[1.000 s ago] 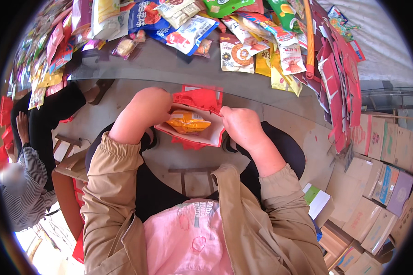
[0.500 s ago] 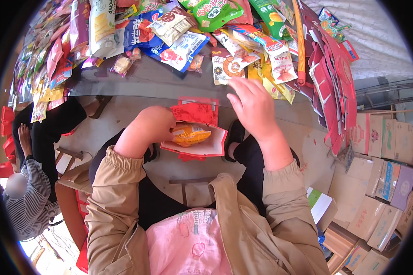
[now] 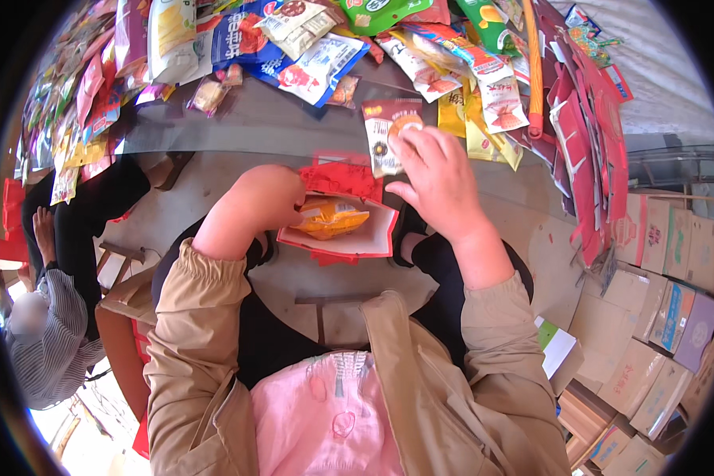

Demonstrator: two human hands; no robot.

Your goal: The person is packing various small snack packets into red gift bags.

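Below the table edge, my left hand (image 3: 271, 197) is closed on the left end of an open red gift box (image 3: 379, 252); its fingertips are mostly hidden. Inside the box, whose inner walls are white, lies an orange-yellow snack packet (image 3: 330, 219). The fingers of my right hand (image 3: 440, 178) are bent over a brown-and-white snack packet (image 3: 382, 151) and press on its right side, with the thumb apart below. That packet lies at the table's near edge, its lower end reaching past it.
Many snack bags (image 3: 293, 47) crowd the table (image 3: 269, 131). An orange rod (image 3: 534, 87) and folded red cartons (image 3: 583, 143) lie at right. Cardboard boxes (image 3: 630, 317) are stacked on the right. Another person in a striped sleeve (image 3: 55, 337) sits at left.
My right hand has drawn the brown-and-white packet toward me and slightly left, away from the other snack bags. My left hand stays at the box.
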